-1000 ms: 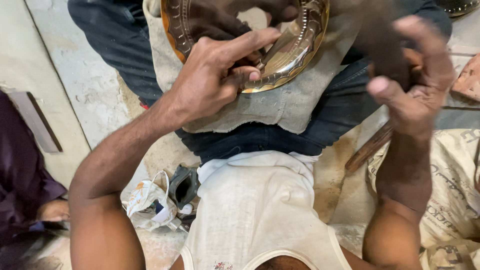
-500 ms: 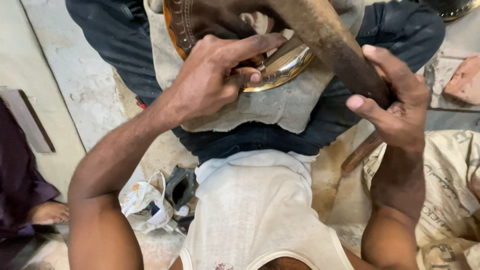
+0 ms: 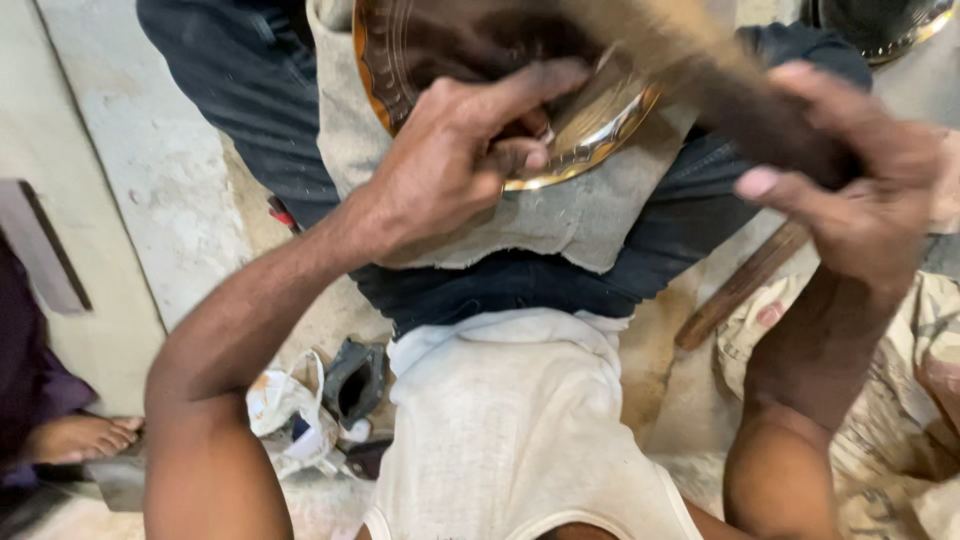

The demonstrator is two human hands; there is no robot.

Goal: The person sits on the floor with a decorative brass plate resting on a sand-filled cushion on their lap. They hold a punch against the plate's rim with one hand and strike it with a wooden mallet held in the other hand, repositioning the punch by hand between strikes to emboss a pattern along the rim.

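Brass, polished to a golden sheen: a round embossed metal plate point(image 3: 590, 130) with concentric raised rings lies on my lap at the top of the view, its centre dark and its rim bright. Beneath it I note a coarse grey-beige cloth point(image 3: 590, 215), frayed at the edge, spread over dark blue trousers point(image 3: 500, 285). My left hand point(image 3: 455, 165) rests on the plate's near rim, wrist bent, forefinger stretched flat across the metal, the thumb and curled fingers pinched together on a small object I cannot make out. My right hand point(image 3: 860, 175) is raised at the right, fingers wrapped tight round the dark end of a thick brown wooden mallet point(image 3: 690, 60), blurred, which slants up and left over the plate. Both forearms reach up from the bottom edge. Further items: an off-white ribbed cotton vest point(image 3: 510, 430) in the lower centre; a plain brown wooden stick point(image 3: 745, 285) lying on the floor just right of my leg; a crumpled white plastic bag point(image 3: 285, 410) and a dark, open-mouthed rubbery piece point(image 3: 350, 380) beside it at lower left; pale printed sacking point(image 3: 900, 440) at the right; another person's bare foot point(image 3: 75, 440) and purple garment at the far left edge; a second dark round metal vessel point(image 3: 880, 25) at the upper right corner.
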